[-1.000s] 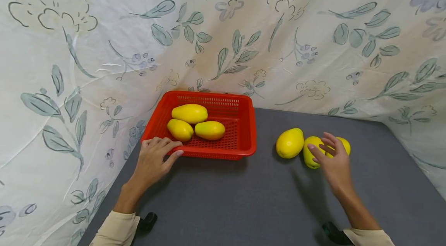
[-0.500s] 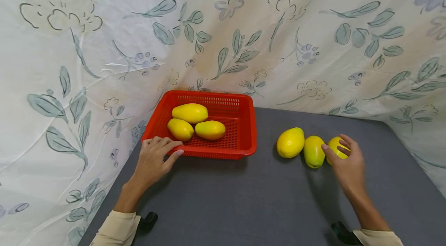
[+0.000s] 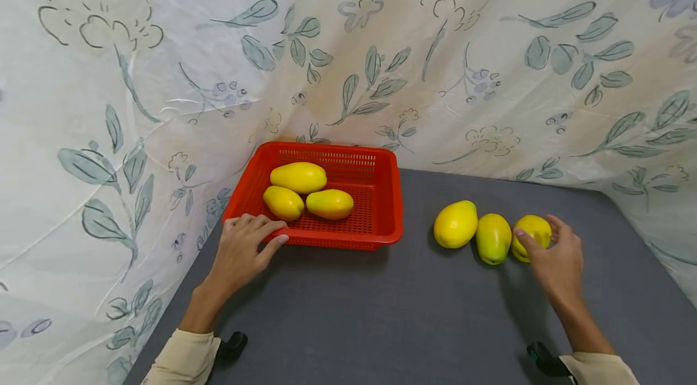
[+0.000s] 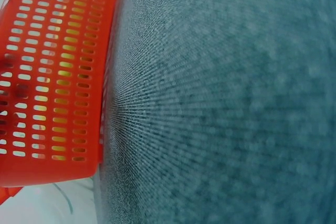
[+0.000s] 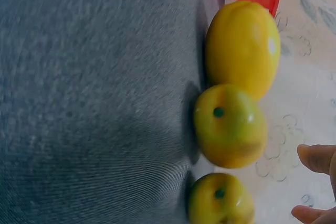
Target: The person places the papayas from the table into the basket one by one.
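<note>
My left hand [image 3: 242,252] holds the near left corner of a red plastic basket [image 3: 381,233], its fingers over the rim and the thumb along the front. In the left wrist view the basket's slotted wall [image 4: 31,77] shows, with yellow behind the holes. My right hand [image 3: 558,261] hovers at the rightmost yellow fruit [image 3: 536,230], thumb and fingers spread about it. In the right wrist view the fingertips [image 5: 315,157] stand apart from that fruit [image 5: 223,203]. Beside it lie a greenish-yellow fruit [image 3: 493,240] and a larger yellow fruit [image 3: 455,224].
Three yellow fruits lie in the basket: one at the back [image 3: 298,177], one at the front left [image 3: 283,203] and one at the front right [image 3: 330,204]. The dark grey table [image 3: 403,312] ends at a flowered cloth [image 3: 337,28] behind and on the left.
My right hand has moved right, from over the middle loose fruit to the rightmost one. My left hand stays on the basket's corner, and the fruits keep their places.
</note>
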Available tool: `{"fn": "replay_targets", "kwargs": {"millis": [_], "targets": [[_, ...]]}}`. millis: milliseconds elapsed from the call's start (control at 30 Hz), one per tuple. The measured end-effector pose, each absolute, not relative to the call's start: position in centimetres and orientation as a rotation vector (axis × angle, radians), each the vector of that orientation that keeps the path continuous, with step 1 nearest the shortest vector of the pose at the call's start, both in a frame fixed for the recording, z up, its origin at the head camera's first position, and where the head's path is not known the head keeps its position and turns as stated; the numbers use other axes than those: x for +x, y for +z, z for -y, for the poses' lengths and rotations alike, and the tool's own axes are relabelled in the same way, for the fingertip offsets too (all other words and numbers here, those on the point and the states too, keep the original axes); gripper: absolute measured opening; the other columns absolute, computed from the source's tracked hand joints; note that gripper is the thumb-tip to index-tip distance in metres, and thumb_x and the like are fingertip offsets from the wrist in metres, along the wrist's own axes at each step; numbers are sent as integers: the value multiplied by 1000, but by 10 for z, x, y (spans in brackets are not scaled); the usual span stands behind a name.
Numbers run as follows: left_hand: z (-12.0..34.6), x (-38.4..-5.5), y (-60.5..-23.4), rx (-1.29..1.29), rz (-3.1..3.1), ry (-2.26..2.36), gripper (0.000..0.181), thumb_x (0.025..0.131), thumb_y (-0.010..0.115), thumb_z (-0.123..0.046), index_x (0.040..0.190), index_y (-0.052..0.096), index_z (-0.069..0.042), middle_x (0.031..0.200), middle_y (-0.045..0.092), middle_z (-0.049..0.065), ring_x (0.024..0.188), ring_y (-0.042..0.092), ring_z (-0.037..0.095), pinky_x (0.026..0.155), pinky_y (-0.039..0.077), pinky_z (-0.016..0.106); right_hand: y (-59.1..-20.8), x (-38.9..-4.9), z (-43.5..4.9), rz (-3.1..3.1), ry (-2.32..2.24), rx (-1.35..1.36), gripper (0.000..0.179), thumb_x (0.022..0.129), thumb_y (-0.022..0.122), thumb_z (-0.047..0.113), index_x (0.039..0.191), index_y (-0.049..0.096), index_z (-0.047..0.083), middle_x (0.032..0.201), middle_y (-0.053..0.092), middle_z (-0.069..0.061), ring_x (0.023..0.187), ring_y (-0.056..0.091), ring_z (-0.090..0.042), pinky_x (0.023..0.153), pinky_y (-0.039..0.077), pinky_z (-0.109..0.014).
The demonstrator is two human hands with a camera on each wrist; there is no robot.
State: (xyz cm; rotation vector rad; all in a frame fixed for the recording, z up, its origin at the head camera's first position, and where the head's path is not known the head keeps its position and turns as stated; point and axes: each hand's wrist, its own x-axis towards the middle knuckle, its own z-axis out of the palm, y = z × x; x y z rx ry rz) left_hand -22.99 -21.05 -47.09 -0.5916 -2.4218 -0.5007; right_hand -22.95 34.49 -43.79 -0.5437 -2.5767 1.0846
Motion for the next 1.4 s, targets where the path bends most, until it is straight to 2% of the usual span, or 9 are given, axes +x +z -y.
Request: {"fn": "replay_targets", "kwargs": {"millis": [633,1167,1233,1300,1400], "targets": [[214,-229,-469,-602,2426,-494,32,91,78,-32,118,78,-15,102,73,6,96,60,29,90,39,53,-457,-246,-365,2646,1132,-635,84,107,58,44,168,20,1,166,22,-37,148,31,-58,112,35,-73],[212,-231,-471,-603,2419,-493,31,91,78,-31,118,78,-16,101,73,6,96,60,29,90,39,53,-467,-250,-374,2654,1099,-592,85,106,60,46,165,23,-3,157,35,-43,134,41,-58,97,42,-67],[212,-231,-471,-600,2422,-492,31,91,78,-32,118,78,-16,101,72,5,96,60,28,90,39,53,-467,-250,-375,2656,1101,-595,84,106,61,44,166,23,-2,156,35,-43,132,43,-57,92,49,-61],[211,-230,-470,-598,2425,-499,31,91,78,-31,118,78,-16,101,72,5,95,59,28,90,39,53,-466,-251,-375,2655,1116,-595,83,106,61,41,166,23,-1,157,35,-43,130,46,-57,81,57,-46],[211,-230,-470,-595,2429,-507,30,91,78,-31,118,78,-16,101,72,5,95,59,27,91,39,53,-465,-252,-376,2649,1148,-594,82,106,63,37,166,22,-1,157,34,-43,125,50,-57,56,54,-23]]}}
